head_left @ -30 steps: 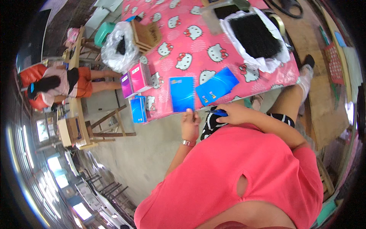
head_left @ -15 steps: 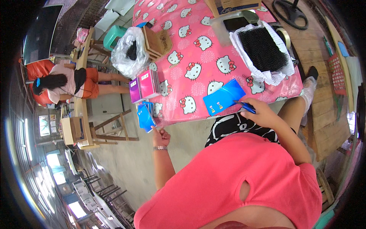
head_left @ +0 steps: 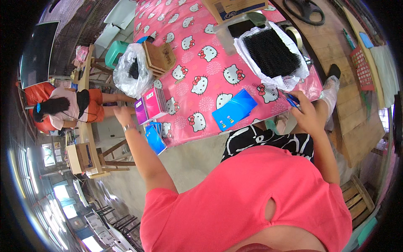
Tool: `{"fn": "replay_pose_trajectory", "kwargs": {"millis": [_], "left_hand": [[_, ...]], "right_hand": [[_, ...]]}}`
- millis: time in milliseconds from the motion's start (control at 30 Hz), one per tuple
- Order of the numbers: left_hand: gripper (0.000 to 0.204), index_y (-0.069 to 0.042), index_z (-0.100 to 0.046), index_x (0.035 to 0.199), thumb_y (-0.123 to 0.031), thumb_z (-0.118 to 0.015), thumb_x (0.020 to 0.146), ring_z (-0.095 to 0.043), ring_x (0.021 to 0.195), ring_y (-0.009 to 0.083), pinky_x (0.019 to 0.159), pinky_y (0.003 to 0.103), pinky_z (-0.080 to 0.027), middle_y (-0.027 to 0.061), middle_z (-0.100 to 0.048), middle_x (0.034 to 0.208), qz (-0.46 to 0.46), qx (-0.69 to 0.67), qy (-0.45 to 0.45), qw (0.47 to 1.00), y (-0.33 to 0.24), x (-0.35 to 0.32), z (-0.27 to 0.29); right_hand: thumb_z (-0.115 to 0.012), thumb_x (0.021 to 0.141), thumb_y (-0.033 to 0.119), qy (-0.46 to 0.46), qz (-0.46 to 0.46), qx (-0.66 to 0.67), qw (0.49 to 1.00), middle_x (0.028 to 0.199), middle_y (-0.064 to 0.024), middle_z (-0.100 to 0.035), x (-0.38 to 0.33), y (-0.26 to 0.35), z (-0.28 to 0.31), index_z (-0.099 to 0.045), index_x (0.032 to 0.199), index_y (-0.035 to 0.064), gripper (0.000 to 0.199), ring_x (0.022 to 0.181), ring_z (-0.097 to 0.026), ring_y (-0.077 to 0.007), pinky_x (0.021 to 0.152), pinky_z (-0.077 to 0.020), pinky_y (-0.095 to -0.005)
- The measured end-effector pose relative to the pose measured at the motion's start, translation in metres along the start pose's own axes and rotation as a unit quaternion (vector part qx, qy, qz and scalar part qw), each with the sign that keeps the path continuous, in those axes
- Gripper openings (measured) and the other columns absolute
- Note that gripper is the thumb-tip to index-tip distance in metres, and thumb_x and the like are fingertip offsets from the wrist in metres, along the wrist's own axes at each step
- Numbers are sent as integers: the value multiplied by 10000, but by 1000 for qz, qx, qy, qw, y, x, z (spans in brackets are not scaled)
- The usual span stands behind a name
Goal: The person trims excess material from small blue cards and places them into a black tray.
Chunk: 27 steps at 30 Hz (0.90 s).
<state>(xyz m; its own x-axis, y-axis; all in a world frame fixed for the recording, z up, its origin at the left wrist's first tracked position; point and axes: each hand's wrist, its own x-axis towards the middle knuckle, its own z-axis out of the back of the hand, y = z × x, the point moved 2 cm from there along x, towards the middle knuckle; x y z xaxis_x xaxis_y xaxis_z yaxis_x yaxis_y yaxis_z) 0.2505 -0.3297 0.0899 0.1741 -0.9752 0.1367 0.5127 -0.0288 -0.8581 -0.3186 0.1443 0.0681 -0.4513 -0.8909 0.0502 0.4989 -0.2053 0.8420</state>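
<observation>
The person wears a plain coral-pink top (head_left: 235,193) with short sleeves (head_left: 161,206), a wide rounded neckline and a teardrop-shaped cutout (head_left: 270,210) at the chest. Below it shows a black lower garment (head_left: 262,143) printed with bold, curving white strokes. A silver-toned band (head_left: 129,127) circles the left wrist. The left hand (head_left: 121,116) and right hand (head_left: 307,111) are ungloved. A whitish covering (head_left: 331,91) wraps one lower leg, with dark footwear (head_left: 334,70) at its end.

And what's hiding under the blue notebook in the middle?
Under the blue notebook, another blue cover peeks out at the lower right, with pink tablecloth around. The rest is covered, so I can't see it.
</observation>
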Motion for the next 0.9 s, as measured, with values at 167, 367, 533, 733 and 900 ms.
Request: {"fn": "replay_pose_trajectory", "kwargs": {"millis": [167,367,533,733,900], "left_hand": [[337,1,-603,1104,-169,-580,814,-573,864,263,770,357,-467,105,-615,1017,228,110,20,967,125,-66,39],[408,6,-604,1147,-170,-603,779,-565,832,224,787,348,-451,72,-634,980,222,118,193,948,119,-109,24],[587,36,-534,1307,-144,-640,758,-600,984,213,911,342,-448,115,-647,1130,135,277,261,915,80,-133,-9],[652,8,-480,1366,-161,-679,768,-585,1045,204,894,353,-455,102,-632,1171,204,188,292,915,86,-144,0],[793,22,-342,1452,-243,-716,805,-579,1061,209,885,383,-462,122,-609,1192,248,112,298,915,48,-185,-46]], "right_hand": [[-627,848,152,23,-181,1,983,1039,-126,-607,-21,-26,21,-550,1201,41,378,945,-594,-229,882,-456,-322],[-624,837,148,17,-13,19,1000,1092,-147,-623,6,-18,2,-563,1185,21,375,998,-606,-277,902,-461,-349],[-668,747,202,54,-16,-159,986,1148,-169,-616,24,-22,3,-589,1184,57,468,1077,-574,-352,960,-427,-446],[-710,671,230,91,-38,-288,953,1189,-125,-613,31,-44,24,-624,1164,128,511,1166,-534,-328,1017,-376,-486],[-708,698,151,-23,77,-404,911,1161,-137,-605,27,-83,26,-631,1118,98,430,1170,-525,-328,1024,-352,-488]]}}
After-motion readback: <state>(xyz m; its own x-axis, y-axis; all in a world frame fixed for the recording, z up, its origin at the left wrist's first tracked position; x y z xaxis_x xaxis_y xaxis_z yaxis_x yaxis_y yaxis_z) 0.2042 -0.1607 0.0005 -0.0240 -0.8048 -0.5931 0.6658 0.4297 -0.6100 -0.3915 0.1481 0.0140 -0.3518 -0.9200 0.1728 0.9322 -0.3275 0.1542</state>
